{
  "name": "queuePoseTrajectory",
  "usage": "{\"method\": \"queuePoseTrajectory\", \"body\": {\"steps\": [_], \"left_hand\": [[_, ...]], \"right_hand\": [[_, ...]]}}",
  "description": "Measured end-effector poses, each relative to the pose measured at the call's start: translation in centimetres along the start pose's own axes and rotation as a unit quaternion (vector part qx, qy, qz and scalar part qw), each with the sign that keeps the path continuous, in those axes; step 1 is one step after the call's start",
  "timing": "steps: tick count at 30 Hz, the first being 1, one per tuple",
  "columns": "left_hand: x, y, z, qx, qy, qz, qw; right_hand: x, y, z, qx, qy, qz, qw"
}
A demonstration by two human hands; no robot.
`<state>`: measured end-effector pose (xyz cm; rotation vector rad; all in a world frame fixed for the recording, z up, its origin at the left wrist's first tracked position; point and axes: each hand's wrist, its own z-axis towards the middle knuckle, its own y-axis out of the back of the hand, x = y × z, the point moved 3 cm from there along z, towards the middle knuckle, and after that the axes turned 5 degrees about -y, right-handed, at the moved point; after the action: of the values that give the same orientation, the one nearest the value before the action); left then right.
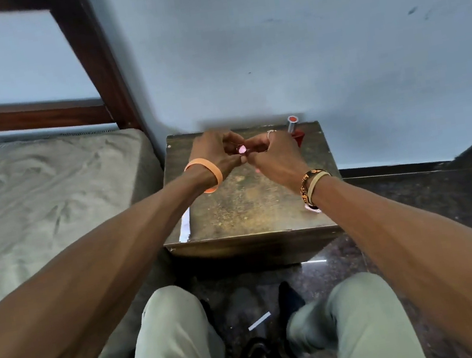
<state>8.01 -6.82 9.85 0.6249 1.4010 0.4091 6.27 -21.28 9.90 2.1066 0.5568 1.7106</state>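
One pink object (241, 148) between the fingers (256, 143)

No text, label, brand or number can be read here. The dark wristband (307, 187) on the right wrist bears orange marks that look like lettering, but they are too small and blurred to make out. The white paper (184, 222) at the left edge of the surface (248, 207) shows no legible print.

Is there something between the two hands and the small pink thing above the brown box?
Nothing visible. The left hand and the right hand both pinch the small pink thing over the brown box; the red holder stands behind the right hand.
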Motion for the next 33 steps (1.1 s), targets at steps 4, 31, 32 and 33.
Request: {"method": "queuePoseTrajectory", "body": {"steps": [4,31,32,33], "left_hand": [[-4.2,-3.0,-0.2,0.012,-0.017,-0.011,1.000],[-7.2,-16.4,-1.8,0.076,-0.031,0.051,0.995],[-7.0,-16.5,-1.8,0.075,-0.029,0.050,0.996],[-6.9,-16.7,-1.8,0.073,-0.027,0.048,0.996]], "right_hand": [[-0.8,4.7,-2.1,-0.010,0.000,0.005,1.000],[-12.8,10.2,-4.0,-0.072,-0.092,-0.030,0.993],[-12.9,10.1,-4.0,-0.071,-0.095,-0.029,0.993],[-13.0,10.0,-4.0,-0.071,-0.097,-0.028,0.992]]}}
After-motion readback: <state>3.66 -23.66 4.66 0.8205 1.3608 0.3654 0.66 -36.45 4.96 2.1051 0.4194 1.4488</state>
